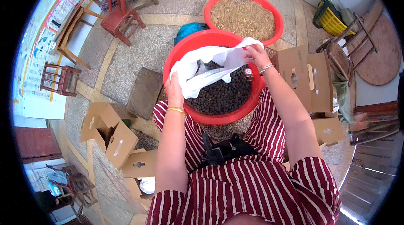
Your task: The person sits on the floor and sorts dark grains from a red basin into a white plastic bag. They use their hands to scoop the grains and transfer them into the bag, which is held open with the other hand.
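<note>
A white plastic bag (208, 57) is stretched between my two hands, its mouth spread wide. My left hand (174, 89) grips the bag's near left edge. At the far right corner my right hand (256, 56) holds it, fingers partly hidden by the plastic. Below the bag stands a large red plastic basin (217, 119), heaped with small dark round pieces (217, 98), perhaps dried fruit or nuts. A small jar with a red and white label (248, 74) lies on the pieces near the basin's right side.
Behind stands a second red basin (279, 20) of tan grain-like material (243, 16), with a blue bag (189, 31) beside it. Open cardboard boxes flank me at left (121, 143) and right (303, 76). Red wooden chairs (118, 20) stand at left; a yellow basket (333, 20) sits far right.
</note>
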`<state>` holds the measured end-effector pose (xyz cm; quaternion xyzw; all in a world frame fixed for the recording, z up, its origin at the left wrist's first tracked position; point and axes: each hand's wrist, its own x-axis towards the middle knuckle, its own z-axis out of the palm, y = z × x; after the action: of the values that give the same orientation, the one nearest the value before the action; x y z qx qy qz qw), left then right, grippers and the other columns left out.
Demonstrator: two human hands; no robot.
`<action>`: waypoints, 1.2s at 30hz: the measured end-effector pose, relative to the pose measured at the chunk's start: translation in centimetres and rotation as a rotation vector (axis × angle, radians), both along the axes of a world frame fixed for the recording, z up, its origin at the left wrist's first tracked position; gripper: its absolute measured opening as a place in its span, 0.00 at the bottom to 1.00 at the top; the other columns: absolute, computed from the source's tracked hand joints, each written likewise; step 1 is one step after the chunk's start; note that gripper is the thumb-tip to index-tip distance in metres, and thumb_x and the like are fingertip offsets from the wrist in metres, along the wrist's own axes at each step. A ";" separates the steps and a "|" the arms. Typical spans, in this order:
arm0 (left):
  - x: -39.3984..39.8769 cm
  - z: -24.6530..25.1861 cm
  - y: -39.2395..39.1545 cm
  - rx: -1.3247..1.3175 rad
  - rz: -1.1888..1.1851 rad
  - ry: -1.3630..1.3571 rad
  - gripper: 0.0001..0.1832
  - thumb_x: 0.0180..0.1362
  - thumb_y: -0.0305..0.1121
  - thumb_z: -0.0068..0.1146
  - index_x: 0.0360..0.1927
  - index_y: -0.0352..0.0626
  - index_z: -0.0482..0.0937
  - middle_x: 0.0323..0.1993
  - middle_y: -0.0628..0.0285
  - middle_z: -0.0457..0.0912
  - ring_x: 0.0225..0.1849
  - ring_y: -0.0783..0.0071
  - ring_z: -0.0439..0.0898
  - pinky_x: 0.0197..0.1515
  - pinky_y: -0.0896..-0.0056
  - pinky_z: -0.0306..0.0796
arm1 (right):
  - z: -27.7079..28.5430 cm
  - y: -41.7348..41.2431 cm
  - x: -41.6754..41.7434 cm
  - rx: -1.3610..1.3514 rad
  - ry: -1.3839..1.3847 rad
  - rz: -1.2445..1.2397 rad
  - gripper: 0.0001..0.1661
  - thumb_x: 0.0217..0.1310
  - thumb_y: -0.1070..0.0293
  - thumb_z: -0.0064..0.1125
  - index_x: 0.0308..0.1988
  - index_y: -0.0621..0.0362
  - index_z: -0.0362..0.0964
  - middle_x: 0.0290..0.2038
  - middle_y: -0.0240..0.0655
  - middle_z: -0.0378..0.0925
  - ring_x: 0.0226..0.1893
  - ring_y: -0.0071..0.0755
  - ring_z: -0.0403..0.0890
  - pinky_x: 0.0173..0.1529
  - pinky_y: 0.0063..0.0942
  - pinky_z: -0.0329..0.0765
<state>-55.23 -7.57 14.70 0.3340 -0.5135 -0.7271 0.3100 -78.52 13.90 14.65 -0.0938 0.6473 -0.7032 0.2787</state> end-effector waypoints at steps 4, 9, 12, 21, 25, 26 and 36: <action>-0.4 1.5 0.6 0.125 0.024 0.030 0.29 0.57 0.51 0.39 0.45 0.29 0.69 0.41 0.55 0.74 0.42 0.68 0.73 0.45 0.71 0.66 | 0.6 -0.4 2.8 -0.106 -0.199 0.237 0.18 0.56 0.56 0.49 0.34 0.60 0.70 0.28 0.35 0.76 0.23 0.27 0.77 0.25 0.24 0.77; 0.2 1.3 0.5 -0.005 -0.004 -0.079 0.31 0.57 0.53 0.39 0.45 0.29 0.69 0.41 0.55 0.74 0.42 0.70 0.73 0.45 0.72 0.65 | -1.6 -1.4 9.2 0.137 -0.287 0.836 0.19 0.57 0.54 0.47 0.32 0.61 0.71 0.26 0.36 0.77 0.20 0.27 0.77 0.24 0.22 0.76; -0.2 1.9 1.1 -0.007 -0.001 -0.031 0.31 0.57 0.54 0.38 0.44 0.29 0.70 0.40 0.56 0.74 0.41 0.70 0.73 0.45 0.72 0.65 | -5.7 -1.6 11.8 0.558 0.078 1.083 0.18 0.52 0.56 0.50 0.37 0.58 0.71 0.26 0.38 0.77 0.22 0.30 0.78 0.29 0.28 0.75; -0.5 0.9 0.9 0.065 -0.152 0.005 0.30 0.59 0.51 0.35 0.47 0.29 0.68 0.43 0.55 0.73 0.43 0.70 0.72 0.48 0.72 0.64 | -15.1 -1.1 12.7 1.015 0.708 0.905 0.32 0.44 0.62 0.56 0.52 0.50 0.60 0.50 0.48 0.63 0.50 0.47 0.67 0.53 0.36 0.65; 0.1 0.3 0.6 0.026 -0.155 -0.014 0.29 0.59 0.50 0.35 0.47 0.29 0.68 0.43 0.56 0.73 0.44 0.70 0.72 0.48 0.72 0.64 | -12.4 -1.8 14.8 1.149 0.659 1.016 0.28 0.46 0.63 0.55 0.50 0.52 0.60 0.47 0.50 0.63 0.47 0.50 0.69 0.49 0.40 0.69; 0.0 0.5 0.8 0.022 -0.160 -0.019 0.29 0.59 0.50 0.35 0.47 0.29 0.67 0.43 0.56 0.73 0.44 0.70 0.72 0.48 0.72 0.64 | -13.4 -1.8 14.9 1.148 0.648 1.029 0.26 0.46 0.64 0.54 0.48 0.53 0.61 0.46 0.49 0.64 0.46 0.51 0.70 0.48 0.40 0.70; -0.1 0.7 1.5 0.048 -0.178 -0.012 0.29 0.59 0.50 0.35 0.47 0.29 0.67 0.44 0.56 0.72 0.45 0.70 0.70 0.48 0.73 0.63 | -15.8 -1.1 14.4 1.089 0.719 0.971 0.12 0.52 0.68 0.41 0.35 0.57 0.69 0.35 0.50 0.73 0.36 0.50 0.76 0.40 0.40 0.73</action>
<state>-55.29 -6.09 15.38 0.2988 -0.5252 -0.7619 0.2332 -64.13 12.77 -1.17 -0.4354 0.8356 -0.0173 0.3344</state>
